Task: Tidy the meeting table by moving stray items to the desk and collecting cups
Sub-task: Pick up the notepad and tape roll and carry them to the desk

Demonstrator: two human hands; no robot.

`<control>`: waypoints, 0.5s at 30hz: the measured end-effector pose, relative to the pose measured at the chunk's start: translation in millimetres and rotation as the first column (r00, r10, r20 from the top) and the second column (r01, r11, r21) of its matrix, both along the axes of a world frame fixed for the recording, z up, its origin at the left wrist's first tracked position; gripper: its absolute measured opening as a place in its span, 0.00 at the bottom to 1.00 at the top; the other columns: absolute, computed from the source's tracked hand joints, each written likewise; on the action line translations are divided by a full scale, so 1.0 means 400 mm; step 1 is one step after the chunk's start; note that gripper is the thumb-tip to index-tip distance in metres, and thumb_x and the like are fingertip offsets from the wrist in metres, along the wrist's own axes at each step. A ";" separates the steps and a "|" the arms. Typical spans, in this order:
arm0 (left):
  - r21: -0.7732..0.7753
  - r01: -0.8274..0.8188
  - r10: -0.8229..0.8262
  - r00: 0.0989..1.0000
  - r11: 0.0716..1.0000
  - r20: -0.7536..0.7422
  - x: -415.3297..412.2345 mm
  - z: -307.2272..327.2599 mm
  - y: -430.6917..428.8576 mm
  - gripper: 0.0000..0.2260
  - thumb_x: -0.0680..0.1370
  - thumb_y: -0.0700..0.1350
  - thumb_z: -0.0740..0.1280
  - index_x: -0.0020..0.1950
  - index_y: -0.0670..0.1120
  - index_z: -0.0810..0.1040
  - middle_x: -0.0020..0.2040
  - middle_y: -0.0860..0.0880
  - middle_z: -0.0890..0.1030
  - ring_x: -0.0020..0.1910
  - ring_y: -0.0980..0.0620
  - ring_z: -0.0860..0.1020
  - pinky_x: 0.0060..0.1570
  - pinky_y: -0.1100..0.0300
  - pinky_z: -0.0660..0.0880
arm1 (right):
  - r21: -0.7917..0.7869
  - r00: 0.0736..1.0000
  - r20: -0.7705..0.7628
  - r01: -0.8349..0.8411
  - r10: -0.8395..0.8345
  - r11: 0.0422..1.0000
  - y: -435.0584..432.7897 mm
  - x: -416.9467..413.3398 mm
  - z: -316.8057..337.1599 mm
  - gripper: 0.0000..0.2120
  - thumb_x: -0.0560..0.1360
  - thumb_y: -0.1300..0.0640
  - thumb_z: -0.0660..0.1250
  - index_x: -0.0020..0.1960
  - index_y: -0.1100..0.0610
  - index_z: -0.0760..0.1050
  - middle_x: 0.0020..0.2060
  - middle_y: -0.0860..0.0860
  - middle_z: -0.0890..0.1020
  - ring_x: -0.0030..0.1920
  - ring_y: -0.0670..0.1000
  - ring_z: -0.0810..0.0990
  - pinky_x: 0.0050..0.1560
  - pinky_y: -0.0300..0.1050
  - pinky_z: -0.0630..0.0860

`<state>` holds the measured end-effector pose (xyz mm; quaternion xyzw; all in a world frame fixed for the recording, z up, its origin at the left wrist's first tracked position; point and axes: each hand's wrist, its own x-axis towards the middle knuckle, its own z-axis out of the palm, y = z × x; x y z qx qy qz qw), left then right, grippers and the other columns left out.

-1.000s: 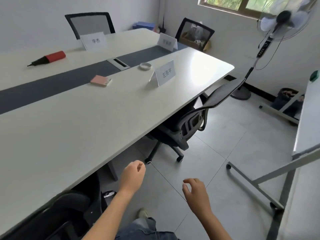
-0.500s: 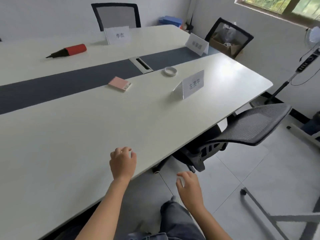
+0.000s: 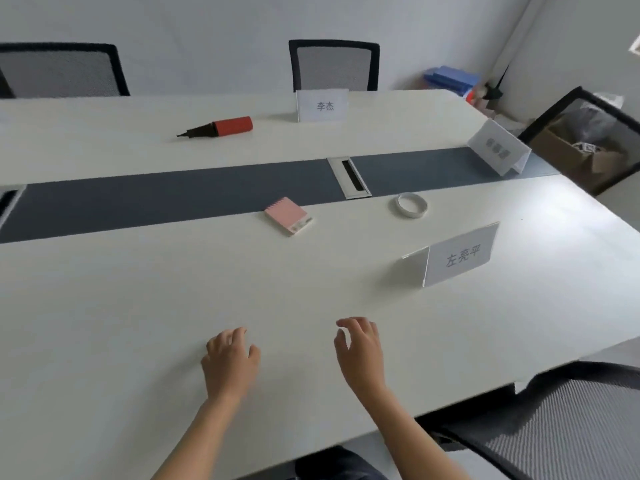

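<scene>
On the white meeting table point(image 3: 138, 323) lie a small pink notepad point(image 3: 288, 216) at the edge of the dark centre strip, a roll of white tape point(image 3: 411, 205) to its right, and a red and black hand pump point(image 3: 218, 127) on the far half. My left hand point(image 3: 230, 362) and my right hand point(image 3: 360, 351) hover over the near part of the table with loosely curled fingers, holding nothing. Both are well short of the notepad. No cups are in view.
Three name cards stand on the table: one near right point(image 3: 457, 256), one at the far side point(image 3: 322, 105), one at the right end point(image 3: 498, 152). A cable slot point(image 3: 349, 177) sits mid-strip. Mesh chairs stand behind point(image 3: 334, 65) and at bottom right point(image 3: 571, 420).
I have come up to the table. Both hands rose from beside the table edge to above its near surface, and the view swung left toward the table.
</scene>
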<state>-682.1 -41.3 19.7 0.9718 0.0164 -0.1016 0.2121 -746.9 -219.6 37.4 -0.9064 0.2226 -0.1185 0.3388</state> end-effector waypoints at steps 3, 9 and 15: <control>0.035 -0.026 0.025 0.999 0.999 0.027 0.036 -0.007 -0.052 0.17 0.70 0.43 0.63 0.56 0.37 0.78 0.54 0.34 0.79 0.55 0.33 0.74 0.50 0.41 0.73 | 0.006 0.998 0.041 -0.042 0.042 0.999 -0.101 0.118 0.032 0.10 0.74 0.61 0.60 0.52 0.61 0.77 0.51 0.58 0.79 0.54 0.59 0.73 0.52 0.45 0.70; 0.117 -0.073 0.077 0.997 0.990 -0.025 0.089 -0.010 -0.124 0.13 0.69 0.38 0.69 0.52 0.37 0.79 0.49 0.36 0.81 0.50 0.33 0.77 0.42 0.43 0.76 | -0.097 1.000 -0.031 -0.001 -0.002 0.995 -0.393 0.390 0.114 0.13 0.75 0.61 0.59 0.57 0.62 0.75 0.58 0.60 0.76 0.60 0.60 0.69 0.56 0.49 0.68; 0.187 -0.042 0.051 0.998 0.981 -0.043 0.172 -0.017 -0.177 0.16 0.62 0.42 0.64 0.47 0.38 0.80 0.40 0.38 0.83 0.39 0.34 0.80 0.32 0.46 0.78 | -0.196 0.901 -0.434 -0.109 0.014 0.975 -0.627 0.598 0.068 0.12 0.73 0.62 0.58 0.52 0.70 0.69 0.56 0.66 0.72 0.58 0.65 0.68 0.53 0.53 0.69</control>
